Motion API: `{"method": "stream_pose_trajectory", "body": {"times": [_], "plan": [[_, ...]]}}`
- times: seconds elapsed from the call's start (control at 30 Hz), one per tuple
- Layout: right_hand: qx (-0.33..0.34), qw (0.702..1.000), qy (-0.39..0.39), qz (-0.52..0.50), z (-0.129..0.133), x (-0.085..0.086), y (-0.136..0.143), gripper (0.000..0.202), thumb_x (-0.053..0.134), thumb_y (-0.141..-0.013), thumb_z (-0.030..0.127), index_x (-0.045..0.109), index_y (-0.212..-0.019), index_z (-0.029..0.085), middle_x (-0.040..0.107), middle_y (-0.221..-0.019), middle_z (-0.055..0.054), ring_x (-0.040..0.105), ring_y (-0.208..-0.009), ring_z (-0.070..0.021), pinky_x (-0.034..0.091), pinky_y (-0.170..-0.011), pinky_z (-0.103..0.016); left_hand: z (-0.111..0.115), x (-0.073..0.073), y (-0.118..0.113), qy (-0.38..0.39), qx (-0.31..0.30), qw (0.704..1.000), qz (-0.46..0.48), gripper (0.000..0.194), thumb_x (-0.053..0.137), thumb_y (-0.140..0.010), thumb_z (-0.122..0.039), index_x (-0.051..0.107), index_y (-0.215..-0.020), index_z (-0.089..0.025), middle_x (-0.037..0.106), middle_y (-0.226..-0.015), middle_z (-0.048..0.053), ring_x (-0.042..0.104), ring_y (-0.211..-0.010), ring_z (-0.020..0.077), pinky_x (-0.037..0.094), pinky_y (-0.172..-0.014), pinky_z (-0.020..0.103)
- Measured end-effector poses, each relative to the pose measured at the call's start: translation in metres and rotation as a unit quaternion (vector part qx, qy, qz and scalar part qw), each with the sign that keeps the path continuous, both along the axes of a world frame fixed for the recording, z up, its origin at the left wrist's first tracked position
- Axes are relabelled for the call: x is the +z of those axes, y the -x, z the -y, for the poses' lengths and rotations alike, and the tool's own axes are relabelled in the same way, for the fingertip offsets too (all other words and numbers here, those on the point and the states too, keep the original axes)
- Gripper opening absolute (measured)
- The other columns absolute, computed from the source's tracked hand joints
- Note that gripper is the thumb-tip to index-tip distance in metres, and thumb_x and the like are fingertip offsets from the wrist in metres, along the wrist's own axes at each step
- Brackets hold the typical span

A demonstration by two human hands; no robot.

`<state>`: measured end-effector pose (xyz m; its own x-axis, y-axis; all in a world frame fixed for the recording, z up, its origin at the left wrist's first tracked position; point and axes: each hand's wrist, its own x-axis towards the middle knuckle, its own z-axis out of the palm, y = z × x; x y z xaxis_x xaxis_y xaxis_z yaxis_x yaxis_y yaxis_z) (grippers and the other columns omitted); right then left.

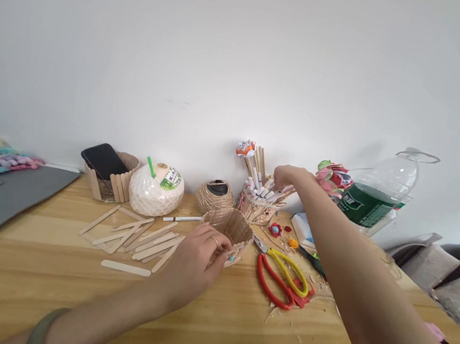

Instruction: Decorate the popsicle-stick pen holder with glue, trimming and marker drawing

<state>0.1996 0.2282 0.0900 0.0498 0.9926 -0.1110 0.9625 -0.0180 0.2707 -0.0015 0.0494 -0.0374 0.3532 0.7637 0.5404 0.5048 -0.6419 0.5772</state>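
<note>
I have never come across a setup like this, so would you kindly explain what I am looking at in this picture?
There is no machine here: these are one person's two bare hands, filmed by a camera worn on that person's head, looking forward and down. On the wooden table lie flat wooden sticks and scissors with red and yellow handles. Farther back are a ball of twine and a round white container with a green straw. The left hand is at the near side of a small open basket. The right hand reaches among white pen-like sticks in a decorated holder. Whether either has a firm grip is hidden.
</note>
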Motion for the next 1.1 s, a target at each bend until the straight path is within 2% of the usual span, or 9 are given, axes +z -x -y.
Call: {"method": "stream_pose_trajectory", "body": {"times": [0.3, 0.53, 0.67, 0.7, 0.8, 0.87, 0.93, 1.0, 1.1], "plan": [[0.001, 1.000, -0.006, -0.002, 0.029, 0.029, 0.020, 0.026, 0.055, -0.090, 0.029, 0.057, -0.112, 0.015, 0.060, -0.112, -0.007, 0.062, -0.093, -0.0197, 0.052, -0.079, -0.040, -0.001, -0.001, 0.002, 0.002, -0.001, 1.000, 0.009, 0.010, 0.050, -0.085, -0.013, 0.058, -0.082, -0.016, 0.065, -0.082, 0.005, 0.057, -0.083, 0.0210, 0.042, -0.082, 0.039], [0.049, 0.988, -0.127, -0.068, 0.057, 0.069, 0.034, 0.015, 0.070, -0.071, 0.013, 0.070, -0.086, 0.008, 0.070, -0.082, -0.012, 0.064, -0.084, -0.0264, 0.049, -0.071, -0.038, -0.003, -0.002, 0.002, 0.001, -0.003, 1.000, 0.005, 0.010, 0.049, -0.086, -0.016, 0.058, -0.082, -0.017, 0.064, -0.083, 0.005, 0.057, -0.084, 0.0212, 0.043, -0.079, 0.038], [0.104, 0.968, -0.194, -0.122, 0.093, 0.087, 0.031, 0.009, 0.065, -0.074, 0.015, 0.071, -0.080, 0.012, 0.067, -0.070, -0.006, 0.061, -0.068, -0.0181, 0.046, -0.062, -0.030, -0.003, -0.001, 0.004, -0.003, -0.017, 0.999, 0.028, 0.011, 0.048, -0.087, -0.014, 0.058, -0.084, -0.017, 0.064, -0.087, 0.006, 0.057, -0.087, 0.0204, 0.044, -0.080, 0.037], [0.136, 0.944, -0.247, -0.168, 0.108, 0.088, 0.029, 0.009, 0.065, -0.073, 0.015, 0.071, -0.079, 0.011, 0.065, -0.066, -0.005, 0.058, -0.061, -0.0156, 0.044, -0.058, -0.029, -0.002, 0.001, 0.005, -0.013, -0.015, 0.999, 0.045, 0.011, 0.047, -0.087, -0.013, 0.058, -0.086, -0.017, 0.064, -0.090, 0.006, 0.056, -0.090, 0.0202, 0.044, -0.082, 0.037], [0.163, 0.904, -0.290, -0.270, 0.161, 0.076, 0.019, 0.012, 0.062, -0.077, 0.022, 0.070, -0.083, 0.015, 0.061, -0.062, -0.001, 0.046, -0.047, -0.0077, 0.037, -0.048, -0.023, 0.005, 0.010, 0.006, -0.068, 0.002, 0.991, 0.114, 0.014, 0.046, -0.087, -0.012, 0.056, -0.096, -0.017, 0.061, -0.100, 0.007, 0.055, -0.100, 0.0194, 0.042, -0.089, 0.036], [0.180, 0.875, -0.214, -0.395, 0.197, 0.056, 0.010, 0.013, 0.064, -0.075, 0.031, 0.069, -0.079, 0.019, 0.057, -0.053, 0.002, 0.042, -0.040, -0.0075, 0.030, -0.039, -0.020, 0.012, 0.018, 0.007, -0.086, -0.001, 0.985, 0.151, 0.015, 0.046, -0.087, -0.013, 0.055, -0.099, -0.019, 0.061, -0.102, 0.006, 0.054, -0.102, 0.0188, 0.042, -0.090, 0.035], [0.180, 0.855, -0.127, -0.469, 0.226, 0.031, 0.000, 0.017, 0.062, -0.075, 0.037, 0.067, -0.073, 0.021, 0.056, -0.052, 0.002, 0.043, -0.042, -0.0093, 0.029, -0.036, -0.020, 0.021, 0.027, 0.005, -0.039, -0.026, 0.986, 0.161, 0.013, 0.045, -0.089, -0.016, 0.056, -0.096, -0.020, 0.062, -0.097, 0.005, 0.057, -0.096, 0.0180, 0.045, -0.085, 0.033], [0.129, 0.846, -0.067, -0.514, 0.247, 0.005, -0.010, 0.017, 0.060, -0.077, 0.036, 0.066, -0.072, 0.021, 0.057, -0.054, 0.001, 0.046, -0.046, -0.0107, 0.031, -0.039, -0.020, 0.030, 0.032, 0.002, 0.045, -0.059, 0.991, 0.116, 0.011, 0.046, -0.089, -0.021, 0.057, -0.089, -0.021, 0.064, -0.090, 0.003, 0.060, -0.086, 0.0175, 0.048, -0.076, 0.032], [0.054, 0.803, -0.074, -0.589, 0.267, -0.032, -0.022, 0.024, 0.062, -0.074, 0.044, 0.066, -0.077, 0.021, 0.058, -0.058, 0.001, 0.045, -0.047, -0.0109, 0.032, -0.039, -0.020, 0.045, 0.030, -0.006, 0.084, -0.094, 0.992, 0.026, 0.008, 0.051, -0.088, -0.024, 0.058, -0.087, -0.020, 0.064, -0.095, 0.004, 0.060, -0.085, 0.0183, 0.050, -0.074, 0.033]]}}
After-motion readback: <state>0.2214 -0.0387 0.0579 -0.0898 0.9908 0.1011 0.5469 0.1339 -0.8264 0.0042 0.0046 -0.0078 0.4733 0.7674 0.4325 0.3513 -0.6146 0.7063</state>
